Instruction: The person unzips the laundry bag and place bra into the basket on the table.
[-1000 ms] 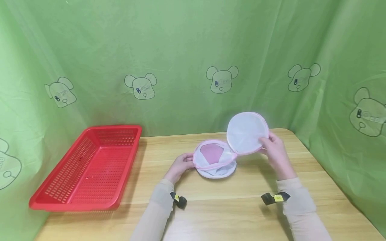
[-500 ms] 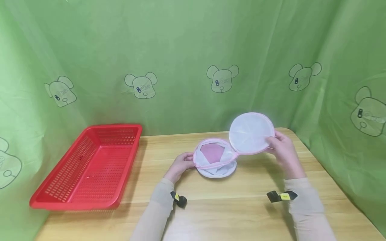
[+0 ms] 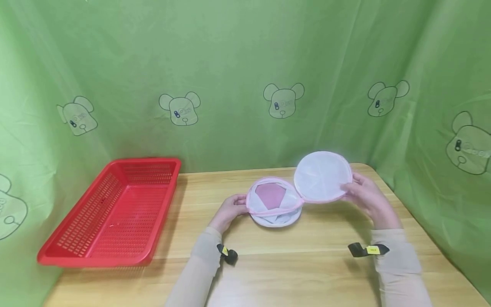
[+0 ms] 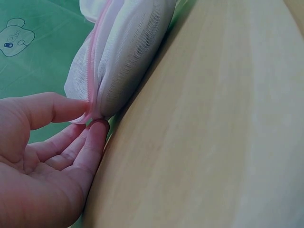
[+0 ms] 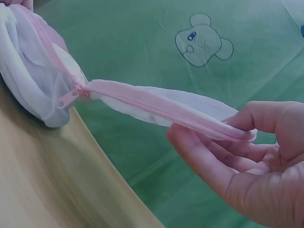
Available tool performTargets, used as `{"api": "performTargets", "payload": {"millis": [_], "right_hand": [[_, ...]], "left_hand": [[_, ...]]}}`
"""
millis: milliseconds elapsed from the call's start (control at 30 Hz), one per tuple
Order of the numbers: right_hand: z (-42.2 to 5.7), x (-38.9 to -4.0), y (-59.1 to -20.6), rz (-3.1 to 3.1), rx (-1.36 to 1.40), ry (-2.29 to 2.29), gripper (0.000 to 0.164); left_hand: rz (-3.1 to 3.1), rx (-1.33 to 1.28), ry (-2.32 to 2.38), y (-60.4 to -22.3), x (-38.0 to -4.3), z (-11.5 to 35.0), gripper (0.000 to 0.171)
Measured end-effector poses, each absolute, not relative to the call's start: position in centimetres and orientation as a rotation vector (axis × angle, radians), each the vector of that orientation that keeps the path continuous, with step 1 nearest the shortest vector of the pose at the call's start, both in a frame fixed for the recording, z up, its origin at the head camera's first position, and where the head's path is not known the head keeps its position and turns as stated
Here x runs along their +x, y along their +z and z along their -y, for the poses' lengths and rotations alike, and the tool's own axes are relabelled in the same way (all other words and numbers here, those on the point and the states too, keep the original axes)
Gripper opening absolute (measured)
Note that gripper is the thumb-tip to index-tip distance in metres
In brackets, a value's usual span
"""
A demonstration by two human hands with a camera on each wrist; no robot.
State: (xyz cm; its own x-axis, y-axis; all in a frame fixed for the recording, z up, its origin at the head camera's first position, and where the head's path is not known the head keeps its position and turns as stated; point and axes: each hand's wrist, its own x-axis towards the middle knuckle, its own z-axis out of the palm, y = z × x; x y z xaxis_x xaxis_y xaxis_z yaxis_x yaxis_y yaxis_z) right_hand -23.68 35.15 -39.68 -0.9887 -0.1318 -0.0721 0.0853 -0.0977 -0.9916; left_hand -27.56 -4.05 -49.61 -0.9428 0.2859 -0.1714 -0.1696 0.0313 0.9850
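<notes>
A round white mesh laundry bag (image 3: 281,220) with pink zip edging sits on the table, its flat round lid (image 3: 323,175) folded out to the right. Pink material (image 3: 270,196) shows through the bag's opening. My left hand (image 3: 229,209) pinches the bag's left rim; in the left wrist view, thumb and fingers meet at the pink zip edge. My right hand (image 3: 368,197) holds the lid's right edge between thumb and fingers, raised off the table. A pink zip pull (image 5: 69,99) hangs where lid and bag join, in the right wrist view.
A red perforated plastic basket (image 3: 155,238) stands at the left of the wooden table (image 3: 291,273). Green curtains (image 3: 230,55) with bear-head prints enclose the back and both sides. A black strap (image 3: 368,250) is on the right sleeve, another on the left.
My right hand has moved right and slightly down, swinging the lid outward and lower. My left hand keeps its pinch on the rim, almost still.
</notes>
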Motion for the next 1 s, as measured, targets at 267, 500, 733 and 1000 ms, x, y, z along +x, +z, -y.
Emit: {"api": "performTargets", "payload": {"millis": [267,500,733,1000], "right_hand": [[-36.5,-23.8,-41.0,-1.936,-0.096,-2.148,0.085],[-37.1,-23.9,-41.8,-1.921,-0.047,-2.076,0.087],[-37.8,-24.0,-42.4,-1.889,-0.017,-2.042,0.088],[-38.8,-24.2,-43.5,-1.846,-0.005,-2.003,0.085]], "left_hand": [[-1.999,0.104,1.973,-49.4,-27.4,4.1,0.057],[-2.012,0.122,1.968,-49.4,-27.4,4.0,0.057],[-2.006,0.118,1.972,-49.5,-27.5,4.0,0.057],[-2.007,0.111,1.963,-49.5,-27.6,4.0,0.057]]}}
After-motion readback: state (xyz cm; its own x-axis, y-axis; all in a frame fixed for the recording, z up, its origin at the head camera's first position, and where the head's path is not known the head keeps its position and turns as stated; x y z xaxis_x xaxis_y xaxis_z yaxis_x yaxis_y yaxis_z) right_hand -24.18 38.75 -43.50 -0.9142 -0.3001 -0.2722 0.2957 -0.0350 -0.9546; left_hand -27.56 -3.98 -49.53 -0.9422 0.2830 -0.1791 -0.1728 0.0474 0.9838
